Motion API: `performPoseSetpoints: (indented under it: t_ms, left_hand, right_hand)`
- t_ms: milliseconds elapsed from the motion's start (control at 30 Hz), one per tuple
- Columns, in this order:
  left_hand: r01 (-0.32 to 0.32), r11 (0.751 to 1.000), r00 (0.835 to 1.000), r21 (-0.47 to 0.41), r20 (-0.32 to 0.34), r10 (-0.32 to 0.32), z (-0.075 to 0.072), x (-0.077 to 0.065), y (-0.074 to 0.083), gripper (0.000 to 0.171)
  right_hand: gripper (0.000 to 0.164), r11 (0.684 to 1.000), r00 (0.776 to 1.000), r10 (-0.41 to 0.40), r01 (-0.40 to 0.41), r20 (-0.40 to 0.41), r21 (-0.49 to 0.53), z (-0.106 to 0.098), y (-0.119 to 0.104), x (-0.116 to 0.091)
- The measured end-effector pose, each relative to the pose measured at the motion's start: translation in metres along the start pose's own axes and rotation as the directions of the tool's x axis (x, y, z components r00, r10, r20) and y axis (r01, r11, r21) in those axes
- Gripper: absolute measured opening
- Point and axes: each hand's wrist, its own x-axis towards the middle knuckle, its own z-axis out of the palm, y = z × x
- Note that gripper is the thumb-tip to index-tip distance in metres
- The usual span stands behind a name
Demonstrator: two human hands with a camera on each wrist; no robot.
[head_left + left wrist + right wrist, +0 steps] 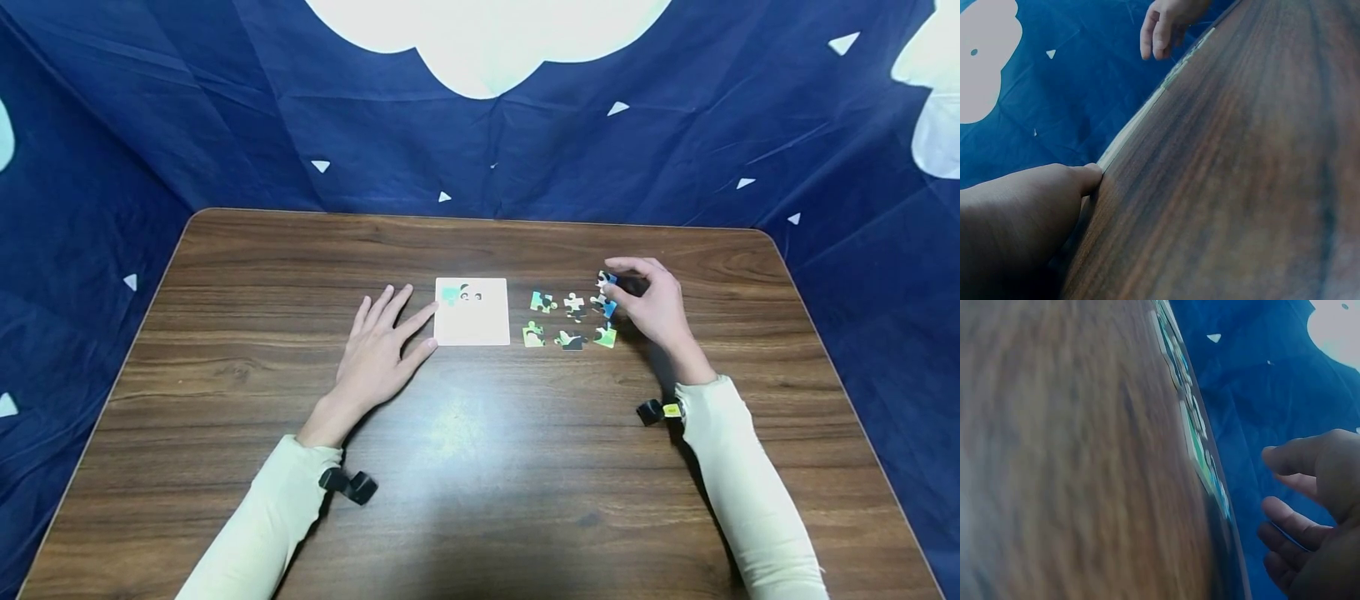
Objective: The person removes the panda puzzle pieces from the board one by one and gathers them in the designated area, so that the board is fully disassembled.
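A white square puzzle board point(472, 323) lies on the table, with a teal patch and a black-and-white panda face at its upper left. My left hand point(379, 354) rests on the table with fingers spread, its index finger and thumb at the board's left edge. Above the top right puzzle piece point(604, 277) hovers my right hand point(658, 305), thumb and index finger apart on either side of it. In the right wrist view, nothing shows between the fingers of that hand point(1316, 506). Just below sits a blue-edged puzzle piece point(604, 306), partly by the thumb.
Left of my right hand lie more loose pieces: a green-and-blue one point(542, 302), a white-and-black one point(574, 305) and, in a lower row, several green or black ones point(572, 340). A brown wooden table point(480, 467) meets a blue curtain point(405, 133) behind.
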Motion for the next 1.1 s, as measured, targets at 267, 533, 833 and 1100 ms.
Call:
performPoseSetpoints:
  t_ms: [267, 533, 833, 1100]
  left_hand:
    - [0.004, 1.0, 1.0, -0.001, 0.004, -0.004, 0.0, 0.0, 0.0, 0.062]
    - [0.001, 1.0, 1.0, 0.007, 0.006, -0.001, 0.0, 0.001, 0.0, 0.061]
    - [0.0, 1.0, 1.0, 0.007, 0.001, 0.0, 0.0, 0.001, 0.0, 0.061]
    - [0.005, 1.0, 1.0, 0.008, 0.005, -0.005, 0.0, 0.0, 0.0, 0.062]
  right_hand:
    - [0.037, 0.998, 0.999, 0.037, -0.037, 0.008, -0.051, -0.004, 0.013, 0.003]
    - [0.038, 0.995, 0.999, 0.027, -0.031, -0.034, -0.093, -0.003, 0.022, 0.004]
    - [0.036, 0.992, 0.999, 0.037, -0.04, -0.026, -0.121, -0.002, 0.03, 0.004]
    - [0.031, 0.991, 0.998, 0.043, -0.049, -0.053, -0.128, 0.001, 0.032, 0.003]
